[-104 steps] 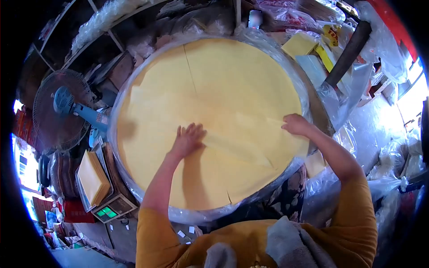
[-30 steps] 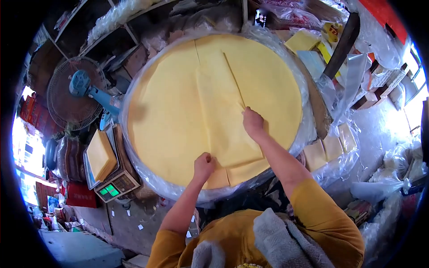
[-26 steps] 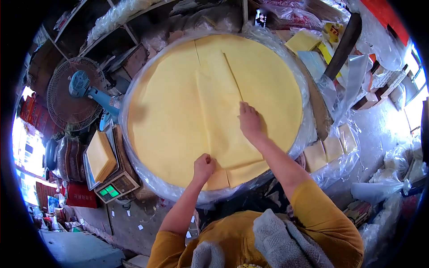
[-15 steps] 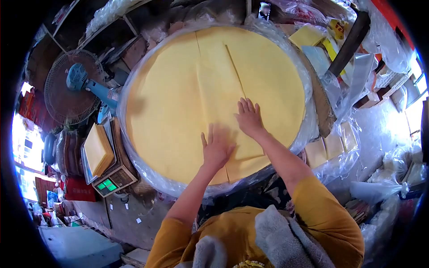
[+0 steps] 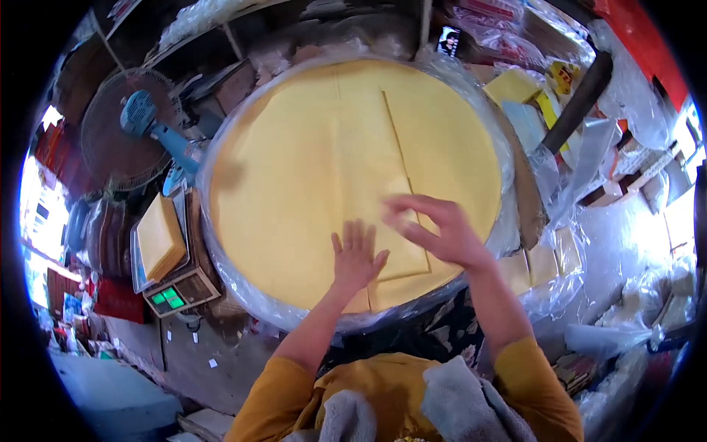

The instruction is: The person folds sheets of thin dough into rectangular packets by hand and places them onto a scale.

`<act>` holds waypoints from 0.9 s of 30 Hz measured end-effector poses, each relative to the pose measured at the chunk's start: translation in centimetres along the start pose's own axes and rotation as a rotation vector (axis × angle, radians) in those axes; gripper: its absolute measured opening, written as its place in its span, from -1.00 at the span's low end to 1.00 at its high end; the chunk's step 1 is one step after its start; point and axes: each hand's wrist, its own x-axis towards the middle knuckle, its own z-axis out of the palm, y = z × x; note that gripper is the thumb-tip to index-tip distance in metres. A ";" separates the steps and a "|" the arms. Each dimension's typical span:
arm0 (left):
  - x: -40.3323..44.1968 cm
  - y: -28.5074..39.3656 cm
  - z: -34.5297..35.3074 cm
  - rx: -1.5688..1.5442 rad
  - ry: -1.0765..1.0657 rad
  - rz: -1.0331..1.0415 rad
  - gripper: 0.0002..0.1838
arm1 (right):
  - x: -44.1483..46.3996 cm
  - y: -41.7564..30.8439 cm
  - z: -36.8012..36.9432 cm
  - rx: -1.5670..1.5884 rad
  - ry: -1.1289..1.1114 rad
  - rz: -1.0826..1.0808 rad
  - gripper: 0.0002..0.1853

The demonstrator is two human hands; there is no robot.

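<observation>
A wide round yellow sheet (image 5: pixel 280 169) lies over the table, with a narrow folded flap (image 5: pixel 379 155) running down its middle. My left hand (image 5: pixel 356 259) rests flat on the near part of this folded flap, its fingers spread. Above the flap's right edge is my right hand (image 5: pixel 440 227), blurred by motion. Its fingers are bent with the thumb apart from them, and nothing shows between them.
Clear plastic film (image 5: pixel 254 302) surrounds the sheet's rim. On the left, a fan (image 5: pixel 136 121) stands behind a scale (image 5: pixel 180 291) bearing a stack of folded yellow sheets (image 5: pixel 160 236). Bagged yellow pieces (image 5: pixel 543 265) lie to the right, and a dark bar (image 5: pixel 582 99) slants at upper right.
My right hand has lifted from the sheet and moved nearer to me and right, its fingers now bent. My left hand has settled flat. The view has shifted slightly.
</observation>
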 end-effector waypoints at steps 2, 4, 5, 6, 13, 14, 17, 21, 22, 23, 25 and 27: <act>0.2 -0.1 0.1 0.010 -0.020 0.002 -0.26 | -3.6 -7.5 -0.4 0.615 0.138 -0.339 -0.78; 0.2 -0.2 -0.5 0.006 -0.033 -0.001 -0.26 | -6.3 -11.8 -0.7 0.926 -0.058 -0.593 -0.79; 0.2 -0.1 -0.6 0.002 -0.036 -0.002 -0.26 | -7.4 -12.9 -0.4 1.038 -0.157 -0.679 -0.79; 0.1 -0.1 -0.6 -0.006 -0.039 0.001 -0.26 | -7.7 -13.4 0.0 1.074 -0.196 -0.705 -0.79; 0.1 0.1 -0.8 0.014 -0.074 -0.015 -0.27 | -7.3 -13.5 1.2 1.170 -0.299 -0.744 -0.80; 0.0 -0.1 -0.5 0.023 -0.038 -0.002 -0.26 | -7.3 -13.4 1.2 1.181 -0.309 -0.745 -0.80; 0.0 -0.3 0.4 0.002 0.062 0.014 -0.28 | -7.3 -13.0 0.9 1.218 -0.323 -0.735 -0.81; 2.4 0.8 -4.4 -0.064 -0.207 -0.042 -0.40 | -7.1 -12.0 -0.5 1.251 -0.314 -0.721 -0.81; 3.9 0.8 -6.0 -0.061 -0.373 -0.067 -0.43 | -7.1 -11.6 -1.3 1.260 -0.302 -0.712 -0.81; 5.2 -0.3 -5.7 -0.140 -0.280 -0.065 -0.47 | -6.8 -10.7 -2.3 1.272 -0.273 -0.706 -0.81; 8.4 -3.5 -3.0 -0.248 -0.060 -0.091 -0.52 | -4.6 -7.1 -4.5 1.255 -0.033 -0.591 -0.81; 12.0 -6.8 0.3 -0.255 0.216 -0.173 -0.52 | 2.1 0.7 -7.3 0.728 0.339 -0.082 -0.74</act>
